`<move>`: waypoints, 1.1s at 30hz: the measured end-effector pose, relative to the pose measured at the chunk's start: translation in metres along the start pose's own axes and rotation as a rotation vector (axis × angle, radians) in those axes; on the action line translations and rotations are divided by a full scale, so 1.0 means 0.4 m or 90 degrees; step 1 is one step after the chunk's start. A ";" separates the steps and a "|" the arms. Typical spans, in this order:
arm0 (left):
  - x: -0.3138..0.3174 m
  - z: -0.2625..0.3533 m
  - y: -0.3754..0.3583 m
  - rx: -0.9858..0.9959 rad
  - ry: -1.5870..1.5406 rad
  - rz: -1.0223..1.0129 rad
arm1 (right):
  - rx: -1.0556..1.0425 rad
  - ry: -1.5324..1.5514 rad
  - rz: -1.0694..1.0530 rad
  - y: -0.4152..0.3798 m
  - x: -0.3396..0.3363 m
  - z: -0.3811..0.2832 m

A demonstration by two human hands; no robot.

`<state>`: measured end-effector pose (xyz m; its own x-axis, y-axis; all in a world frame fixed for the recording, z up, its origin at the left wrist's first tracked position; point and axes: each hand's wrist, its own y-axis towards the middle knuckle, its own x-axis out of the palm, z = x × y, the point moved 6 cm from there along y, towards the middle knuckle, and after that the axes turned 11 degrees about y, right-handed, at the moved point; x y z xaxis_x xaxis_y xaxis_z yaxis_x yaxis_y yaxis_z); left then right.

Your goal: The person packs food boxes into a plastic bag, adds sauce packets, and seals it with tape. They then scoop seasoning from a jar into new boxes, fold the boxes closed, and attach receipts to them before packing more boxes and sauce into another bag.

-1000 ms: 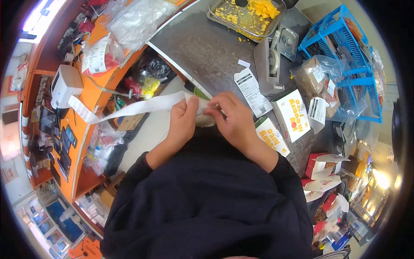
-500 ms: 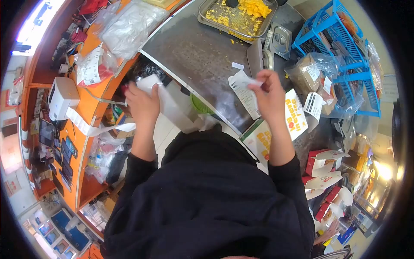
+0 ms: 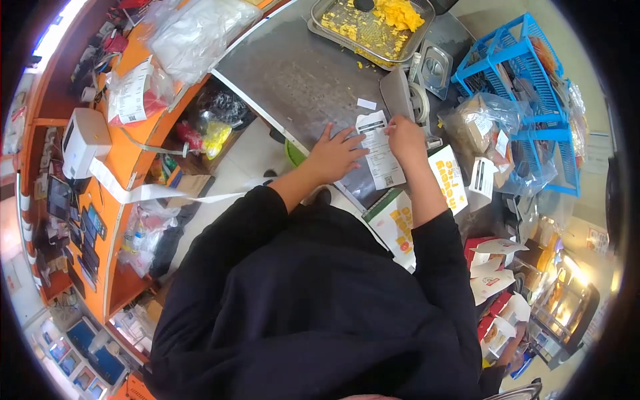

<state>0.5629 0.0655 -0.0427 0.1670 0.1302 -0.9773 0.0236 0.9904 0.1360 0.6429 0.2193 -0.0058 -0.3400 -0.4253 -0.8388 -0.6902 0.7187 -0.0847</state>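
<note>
A long printed receipt point(image 3: 381, 155) lies on the dark metal counter point(image 3: 293, 73), with a small white slip point(image 3: 367, 104) just above it. My left hand point(image 3: 333, 155) is at the receipt's left edge, palm down, fingers spread, holding nothing. At the upper right edge of the receipt is my right hand point(image 3: 405, 139), its fingers curled together; what they hold, if anything, is hidden. Close below the right hand lie a white box with orange and green print point(image 3: 395, 227) and another printed carton point(image 3: 448, 177).
A metal tray with yellow food point(image 3: 373, 30) stands at the top. Blue baskets point(image 3: 513, 60) and bagged items point(image 3: 480, 120) are on the right. On the left orange counter point(image 3: 133, 163), a white printer point(image 3: 88, 143) trails a paper strip. A co-worker's hand point(image 3: 512, 347) shows lower right.
My left hand has moved right from beside the counter onto it, without the white paper near it before. The receipt, earlier lifted by my right hand, now lies flatter. The view has shifted slightly.
</note>
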 end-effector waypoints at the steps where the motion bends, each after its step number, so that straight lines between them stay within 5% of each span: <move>1: 0.003 -0.004 -0.001 -0.001 0.000 0.003 | 0.008 -0.029 -0.029 0.014 0.032 0.018; 8: -0.005 -0.004 -0.008 -0.005 0.025 0.028 | 0.106 -0.194 0.067 -0.017 0.022 -0.058; 11: -0.009 -0.005 -0.011 -0.007 0.015 0.022 | -0.145 -0.379 0.144 -0.034 0.028 -0.105; 14: 0.001 -0.006 -0.011 -0.014 0.012 -0.009 | 0.065 -0.291 -0.017 -0.015 0.090 0.004; 18: -0.016 -0.021 -0.050 -0.028 -0.048 0.070 | 0.019 -0.303 -0.014 0.018 0.041 -0.065; 24: -0.204 -0.185 -0.192 -0.153 -0.253 0.200 | -0.280 -0.016 -0.004 0.141 0.011 -0.489; 29: -0.365 -0.500 -0.301 -0.405 -0.106 0.360 | -0.602 0.156 0.071 0.329 0.093 -0.856; 33: -0.538 -0.745 -0.230 -0.515 0.067 0.409 | -0.501 0.146 0.046 0.525 0.180 -1.045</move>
<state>0.2312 -0.0400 0.1069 -0.1743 0.6087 -0.7740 -0.7148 0.4624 0.5247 0.2066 0.1096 0.1407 -0.4644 -0.5562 -0.6892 -0.8783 0.1896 0.4389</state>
